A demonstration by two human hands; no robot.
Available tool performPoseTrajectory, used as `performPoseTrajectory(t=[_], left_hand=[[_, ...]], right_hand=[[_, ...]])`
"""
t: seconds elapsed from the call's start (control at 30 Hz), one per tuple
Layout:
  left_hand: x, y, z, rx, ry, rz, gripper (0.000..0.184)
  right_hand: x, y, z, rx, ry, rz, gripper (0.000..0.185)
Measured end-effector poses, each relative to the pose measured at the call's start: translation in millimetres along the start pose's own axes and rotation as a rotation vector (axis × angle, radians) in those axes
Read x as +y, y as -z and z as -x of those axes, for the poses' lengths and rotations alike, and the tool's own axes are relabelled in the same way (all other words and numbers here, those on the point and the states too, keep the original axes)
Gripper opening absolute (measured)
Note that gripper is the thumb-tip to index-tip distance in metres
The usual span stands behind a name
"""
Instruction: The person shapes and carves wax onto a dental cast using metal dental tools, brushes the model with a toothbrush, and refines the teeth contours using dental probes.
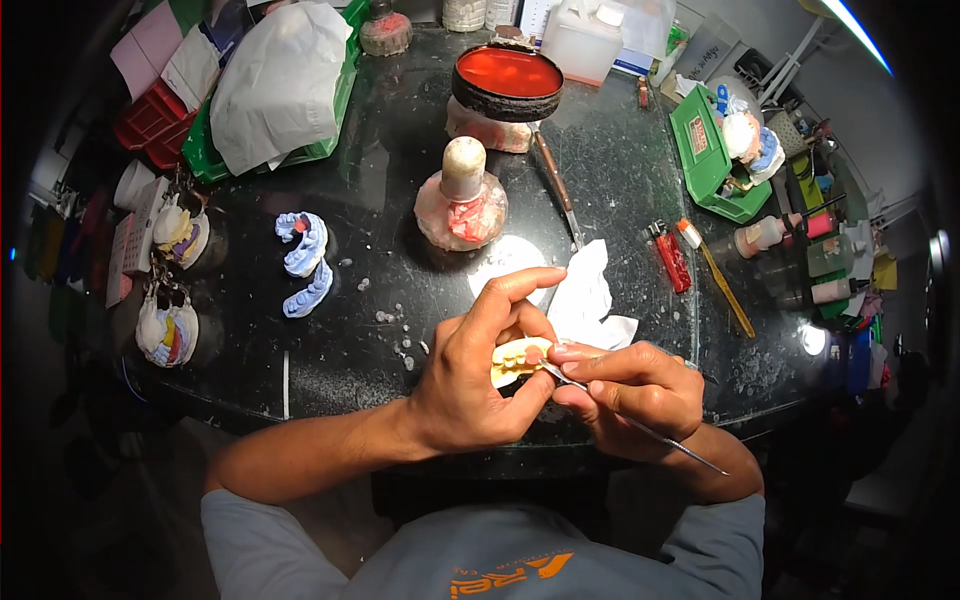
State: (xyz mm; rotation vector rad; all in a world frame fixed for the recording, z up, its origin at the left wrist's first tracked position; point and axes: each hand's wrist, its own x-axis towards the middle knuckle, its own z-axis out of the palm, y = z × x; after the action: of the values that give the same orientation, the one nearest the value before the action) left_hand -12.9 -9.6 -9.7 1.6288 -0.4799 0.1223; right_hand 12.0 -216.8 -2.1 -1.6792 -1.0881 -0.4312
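Near the front edge of the black table, my left hand grips a yellow dental model between thumb and fingers. A patch of pink wax shows on the model's right part. My right hand pinches a thin metal dental carving tool like a pen. Its working end meets the model beside the pink patch, while the other end sticks out toward my right forearm. The index finger of my left hand is raised above the model. Just beyond both hands lies a crumpled white tissue.
A glass spirit lamp with a cap stands ahead, before a round pan of red wax. A wooden-handled wax knife leans there. Blue dental casts and articulators sit left; a toothbrush and green box right.
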Motion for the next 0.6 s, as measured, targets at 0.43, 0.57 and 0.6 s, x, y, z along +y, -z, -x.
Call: performPoseTrajectory(t=[0.43, 0.57, 0.6], left_hand=[[-2.3, -5.0, -0.5, 0.065, -0.042, 0.01, 0.072], [-2.7, -5.7, -0.6, 0.069, -0.038, 0.02, 0.072], [-3.3, -5.9, -0.6, 0.068, -0.036, 0.019, 0.072]], right_hand=[[1.0, 0.2, -0.6, -0.006, 0.007, 0.017, 0.029], [-1.5, 1.5, -1.2, -0.021, 0.008, 0.071, 0.029], [-1.5, 1.2, -0.7, -0.011, 0.007, 0.071, 0.029]])
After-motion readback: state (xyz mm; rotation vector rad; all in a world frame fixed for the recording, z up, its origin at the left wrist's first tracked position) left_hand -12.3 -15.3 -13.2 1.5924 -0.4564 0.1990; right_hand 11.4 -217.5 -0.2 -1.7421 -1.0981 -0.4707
